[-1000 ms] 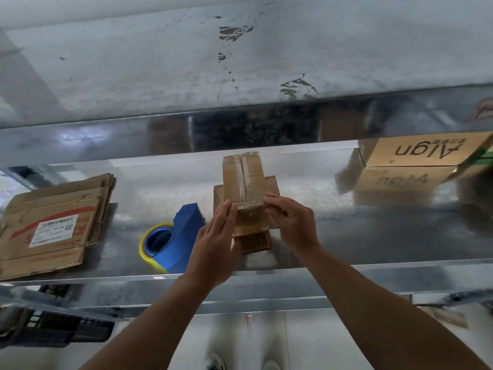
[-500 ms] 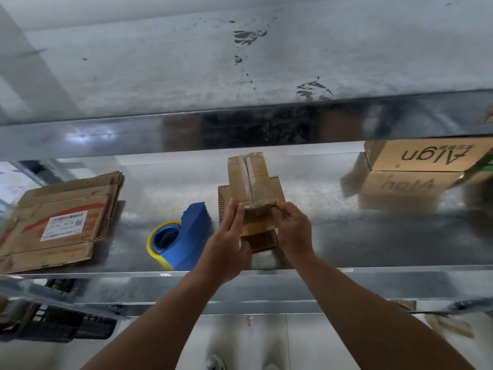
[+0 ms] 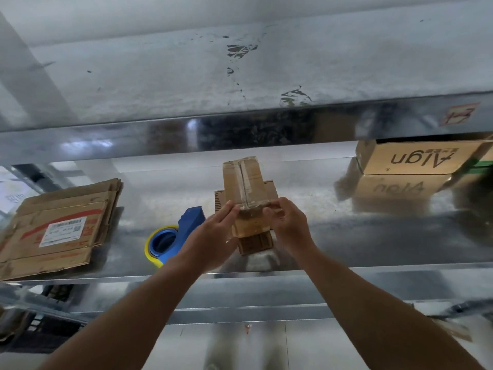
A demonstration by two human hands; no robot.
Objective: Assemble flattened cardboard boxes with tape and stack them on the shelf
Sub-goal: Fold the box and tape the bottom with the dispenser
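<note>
Now the left hand point(image 3: 213, 236) has pressed flat against the taped box point(image 3: 245, 182), right hand point(image 3: 289, 225) pinching its corner.

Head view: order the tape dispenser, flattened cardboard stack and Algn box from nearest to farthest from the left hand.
1. Tape dispenser, just left of the left hand.
2. Flattened cardboard stack, at the far left.
3. Algn box, far right, towards the back.

On the shelf point(image 3: 373, 236) before you, the box point(image 3: 245, 182) stood over a flat carton point(image 3: 256, 243) at the middle, the tape gun point(image 3: 173, 236) just left of it, the carton stack point(image 3: 58, 225) far left, a second box point(image 3: 416, 158) far right, farther back
</note>
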